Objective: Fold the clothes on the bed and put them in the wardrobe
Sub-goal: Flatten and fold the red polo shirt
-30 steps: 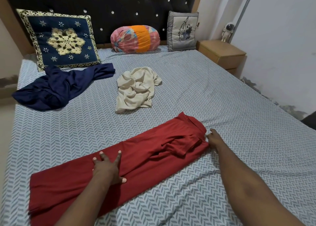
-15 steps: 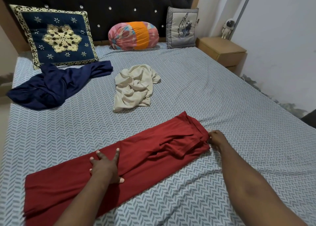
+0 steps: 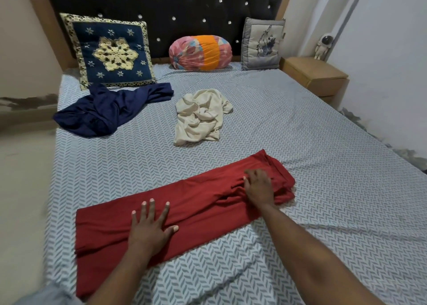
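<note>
Nearest, on the left half of the red garment: left hand, palm down, fingers straight and spread apart, thumb out to the right, pressing the cloth flat. Farther along, on the right end of the red garment: right hand, back up, fingers close together and slightly bent, laid on a bunched fold there, pressing rather than clamping. Red garment folded into a long band, lying slantwise on the bed, left end nearer, right end farther.

Beyond the red garment and well apart from it, roughly behind its middle: crumpled cream garment. Beyond and to the left of the red garment: crumpled navy garment. Farther still: navy-and-gold cushion touching the navy garment's back edge, striped bolster, grey cushion, all against the dark studded headboard. Far right of the red garment, beside the bed: wooden nightstand with a small white figurine.
</note>
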Motion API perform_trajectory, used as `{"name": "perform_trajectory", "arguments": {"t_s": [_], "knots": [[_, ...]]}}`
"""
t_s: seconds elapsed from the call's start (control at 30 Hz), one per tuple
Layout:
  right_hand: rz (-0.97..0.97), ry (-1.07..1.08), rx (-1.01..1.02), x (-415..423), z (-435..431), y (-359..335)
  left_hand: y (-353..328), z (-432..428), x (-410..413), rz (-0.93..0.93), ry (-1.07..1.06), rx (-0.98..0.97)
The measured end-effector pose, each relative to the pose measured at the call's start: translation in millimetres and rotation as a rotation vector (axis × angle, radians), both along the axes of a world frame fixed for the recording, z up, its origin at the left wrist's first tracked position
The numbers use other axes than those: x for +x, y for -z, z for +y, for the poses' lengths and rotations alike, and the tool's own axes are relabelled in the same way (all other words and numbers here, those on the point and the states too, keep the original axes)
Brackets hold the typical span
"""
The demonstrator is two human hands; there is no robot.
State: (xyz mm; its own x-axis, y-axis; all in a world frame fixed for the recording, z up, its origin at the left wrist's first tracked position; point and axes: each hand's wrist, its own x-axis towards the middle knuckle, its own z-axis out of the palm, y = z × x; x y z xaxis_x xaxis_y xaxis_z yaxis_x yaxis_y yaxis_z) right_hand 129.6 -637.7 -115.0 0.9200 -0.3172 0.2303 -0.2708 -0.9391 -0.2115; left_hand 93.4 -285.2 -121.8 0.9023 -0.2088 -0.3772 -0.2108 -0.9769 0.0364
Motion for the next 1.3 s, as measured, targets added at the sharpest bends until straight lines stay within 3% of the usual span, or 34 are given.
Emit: {"name": "perform_trajectory", "arguments": {"t_s": [0.1, 0.33, 0.53, 0.63, 0.83, 0.97, 1.03, 1.17, 1.3], "knots": [[0.047, -0.158, -0.071, 2.3, 50.5, 5.4, 5.3, 34.5, -18.2, -0.100, -0.080, -0.068], [0.155, -0.528, -0.202, 1.0, 184.5, 18.1, -14.1, 105.9, -59.6, -0.079, -0.457, -0.099], [0.317, -0.738, 0.012, -2.9, 304.2, 7.6, -30.6, 128.2, -77.3, -0.003, -0.930, -0.410], [0.484, -0.772, 0.163, -1.5, 357.4, -5.3, -34.8, 130.8, -77.3, 0.087, -1.006, -0.468], [0.667, -0.618, 0.069, -5.6, 437.1, -27.2, -33.1, 138.0, -73.2, 0.117, -0.973, -0.563], [0.658, -0.561, -0.041, -5.4, 456.6, -31.7, -26.9, 140.7, -76.9, 0.070, -1.020, -0.824], [0.644, -0.542, 0.078, -0.9, 451.7, -38.6, -24.1, 140.1, -79.1, -0.009, -0.968, -0.933], [0.714, -0.315, 0.494, 23.9, 408.5, -44.8, -37.2, 122.4, -77.2, -0.179, -0.801, -0.931], [0.753, -0.135, 0.827, 30.5, 335.1, -46.7, -41.6, 81.4, -79.2, -0.130, -0.551, -0.883]]}}
